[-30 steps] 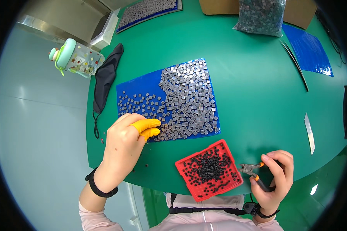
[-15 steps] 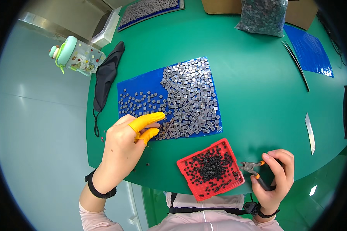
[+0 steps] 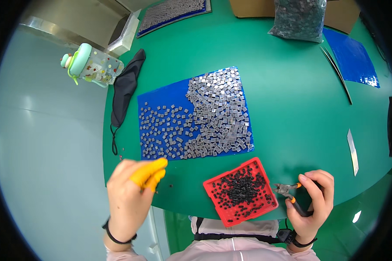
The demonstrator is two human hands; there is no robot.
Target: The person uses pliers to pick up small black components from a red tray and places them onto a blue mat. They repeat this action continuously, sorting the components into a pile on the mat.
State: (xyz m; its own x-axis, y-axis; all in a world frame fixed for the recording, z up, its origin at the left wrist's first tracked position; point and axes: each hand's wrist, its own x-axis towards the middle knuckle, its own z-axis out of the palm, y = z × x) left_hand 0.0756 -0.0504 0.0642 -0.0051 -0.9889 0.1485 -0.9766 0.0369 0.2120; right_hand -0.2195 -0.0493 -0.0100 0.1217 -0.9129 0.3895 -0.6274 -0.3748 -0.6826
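My left hand, with yellow finger covers on thumb and forefinger, is held off the near left corner of a blue sheet. Those two fingertips are pinched together; whatever they hold, if anything, does not show. Small grey square pieces crowd the sheet's right part and lie loosely over its lower left. In my right hand are cutting pliers with black and orange handles, jaws beside a red tray. Inside the tray lies a heap of tiny black parts.
A drinking bottle and black face mask lie at the left edge. Far back are a filled panel, a bag of pieces and a cardboard box. Tweezers, blue film and a blade-like strip lie right.
My left hand has drawn back from over the blue sheet toward me and to the left, uncovering the pieces at its lower left. The right hand keeps the pliers by the tray.
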